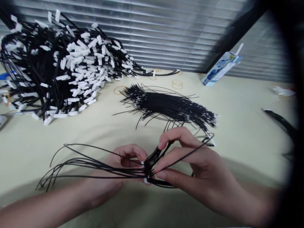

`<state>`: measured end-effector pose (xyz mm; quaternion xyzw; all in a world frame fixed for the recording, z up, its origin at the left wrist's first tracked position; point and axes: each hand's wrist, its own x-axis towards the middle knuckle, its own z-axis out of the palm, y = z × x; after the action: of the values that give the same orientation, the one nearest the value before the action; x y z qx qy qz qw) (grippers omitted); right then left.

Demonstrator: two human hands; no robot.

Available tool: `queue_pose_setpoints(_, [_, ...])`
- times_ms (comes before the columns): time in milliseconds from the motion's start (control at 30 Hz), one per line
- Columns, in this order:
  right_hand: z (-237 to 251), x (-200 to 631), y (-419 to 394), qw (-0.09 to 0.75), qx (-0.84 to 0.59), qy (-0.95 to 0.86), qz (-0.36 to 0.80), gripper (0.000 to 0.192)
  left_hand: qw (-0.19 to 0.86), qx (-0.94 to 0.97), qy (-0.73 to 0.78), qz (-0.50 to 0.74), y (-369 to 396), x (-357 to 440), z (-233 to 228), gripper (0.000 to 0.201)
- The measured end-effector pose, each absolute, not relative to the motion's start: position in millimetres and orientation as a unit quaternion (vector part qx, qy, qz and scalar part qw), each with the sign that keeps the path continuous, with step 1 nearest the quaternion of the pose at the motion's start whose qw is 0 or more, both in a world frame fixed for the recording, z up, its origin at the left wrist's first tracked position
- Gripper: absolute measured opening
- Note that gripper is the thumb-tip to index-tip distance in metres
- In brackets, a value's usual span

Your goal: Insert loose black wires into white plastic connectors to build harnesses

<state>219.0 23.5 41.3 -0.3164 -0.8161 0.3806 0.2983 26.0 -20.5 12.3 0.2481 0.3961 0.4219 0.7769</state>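
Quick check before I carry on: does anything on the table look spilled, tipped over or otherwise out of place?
A small blue and white carton lies tipped on its side by the blinds, and loose rubber bands are scattered near it. Both hands pinch a fanned bundle of black wires; the wire piles look untidy, but nothing shows as damaged.

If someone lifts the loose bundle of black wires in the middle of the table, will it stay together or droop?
The loose black wires are thin and unbound, so they would probably droop and splay. Stray ends already curve outward. They look light, and some strands may slide out.
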Motion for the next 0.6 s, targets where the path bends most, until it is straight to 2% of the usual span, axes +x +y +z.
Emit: queue_pose_setpoints(600, [45.1,219.6,25.0,0.275,-0.266,-0.866,0.322,0.003,0.797,0.253,0.373,0.401,-20.9,22.5,-1.5,0.013])
